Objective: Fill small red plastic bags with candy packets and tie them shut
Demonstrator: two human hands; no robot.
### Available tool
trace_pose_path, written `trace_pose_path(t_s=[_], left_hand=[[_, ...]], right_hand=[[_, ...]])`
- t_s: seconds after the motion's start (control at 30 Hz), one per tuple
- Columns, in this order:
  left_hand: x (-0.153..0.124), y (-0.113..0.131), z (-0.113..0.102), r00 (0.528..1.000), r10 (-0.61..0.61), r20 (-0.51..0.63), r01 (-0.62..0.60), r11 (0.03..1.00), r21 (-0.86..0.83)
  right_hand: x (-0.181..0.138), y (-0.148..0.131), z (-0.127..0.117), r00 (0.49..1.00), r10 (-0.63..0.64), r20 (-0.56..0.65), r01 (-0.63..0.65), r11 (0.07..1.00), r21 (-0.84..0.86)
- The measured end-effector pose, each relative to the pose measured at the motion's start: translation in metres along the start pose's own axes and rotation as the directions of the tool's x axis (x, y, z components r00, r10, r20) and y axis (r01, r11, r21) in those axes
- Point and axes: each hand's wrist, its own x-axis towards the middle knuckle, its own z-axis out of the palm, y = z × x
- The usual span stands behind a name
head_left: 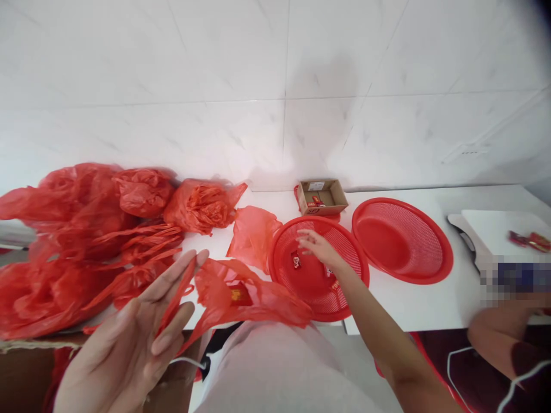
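In the head view, my left hand (142, 338) is at the lower left, palm up, with a handle of a thin red plastic bag (275, 307) between its thumb and fingers. The bag's mouth gapes, and a red and gold packet (239, 295) shows inside it. Over the round red plastic basket (278, 269) hovers my right hand (316, 244), its fingers apart and nothing visible in them. Below it, a few small wrapped sweets (296, 261) lie on the basket's bottom.
Several filled red bags (81, 212) crowd the table's left side. A cardboard box (322, 198) with small red packets stands by the wall. Another red basket (400, 241) sits to the right. Farther right are a white tray (491, 229) with packets and another person's arm (499, 327).
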Motion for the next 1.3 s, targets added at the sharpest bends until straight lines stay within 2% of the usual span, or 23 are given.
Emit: trace_pose_path(t_s=[0.03,0.13,0.23,0.3,0.5,0.63,0.77,0.9,0.93,0.97,1.0,1.03,1.07,1.17,1.23,1.3], left_hand=[[0.0,0.0,-0.001,1.0,0.006,0.007,-0.006,1.0,0.023],[0.004,-0.003,-0.001,0.999,0.008,0.042,-0.011,0.997,0.08],[0.007,-0.001,-0.005,0.999,0.008,0.042,-0.012,0.996,0.093],[0.008,0.002,-0.009,1.0,0.016,0.02,-0.017,0.996,0.092],[0.011,0.007,-0.016,0.996,0.086,-0.005,-0.086,0.995,0.047],[0.017,0.002,-0.006,0.999,0.037,-0.015,-0.036,0.999,0.028],[0.021,-0.005,0.003,1.0,0.018,0.014,-0.019,0.999,0.032],[0.025,-0.015,0.012,1.0,0.024,0.016,-0.024,0.999,0.036],[0.027,-0.018,0.014,1.0,0.022,0.017,-0.023,0.999,0.035],[0.028,-0.022,0.016,1.0,0.019,0.018,-0.02,0.999,0.034],[0.03,-0.025,0.019,1.0,0.014,0.023,-0.015,0.999,0.035],[0.031,-0.028,0.021,1.0,0.006,0.031,-0.007,0.999,0.039],[0.031,-0.031,0.022,0.999,-0.004,0.039,0.002,0.999,0.045],[0.031,-0.037,0.023,0.997,-0.039,0.062,0.035,0.997,0.07],[0.031,-0.038,0.019,0.998,-0.036,0.051,0.032,0.997,0.077],[0.031,-0.038,0.012,1.0,-0.008,0.017,0.007,0.997,0.071]], right_hand=[[0.008,0.014,0.014,0.998,0.048,-0.028,-0.051,0.992,-0.118],[0.021,0.05,0.059,0.993,0.104,-0.048,-0.113,0.951,-0.288],[0.022,0.073,0.081,0.989,0.129,-0.077,-0.149,0.907,-0.393],[0.021,0.084,0.074,0.983,0.146,-0.114,-0.181,0.883,-0.433],[0.01,0.107,0.011,0.911,0.215,-0.351,-0.359,0.833,-0.42],[0.0,0.11,-0.003,0.892,0.274,-0.36,-0.39,0.868,-0.306],[0.0,0.083,-0.005,0.906,0.252,-0.341,-0.31,0.942,-0.128],[-0.006,0.016,0.007,0.96,0.13,-0.248,-0.111,0.99,0.09],[-0.01,-0.003,0.017,0.978,0.073,-0.193,-0.041,0.986,0.162],[-0.015,-0.022,0.03,0.995,-0.035,-0.093,0.065,0.939,0.337],[-0.021,-0.039,0.046,0.987,-0.158,0.018,0.131,0.871,0.473],[-0.026,-0.054,0.064,0.955,-0.258,0.147,0.144,0.836,0.529],[-0.03,-0.066,0.084,0.918,-0.309,0.247,0.143,0.842,0.521],[-0.037,-0.085,0.13,0.891,-0.325,0.316,0.227,0.923,0.31],[-0.036,-0.084,0.138,0.871,-0.339,0.356,0.273,0.936,0.224],[-0.03,-0.075,0.122,0.877,-0.343,0.335,0.275,0.932,0.235]])
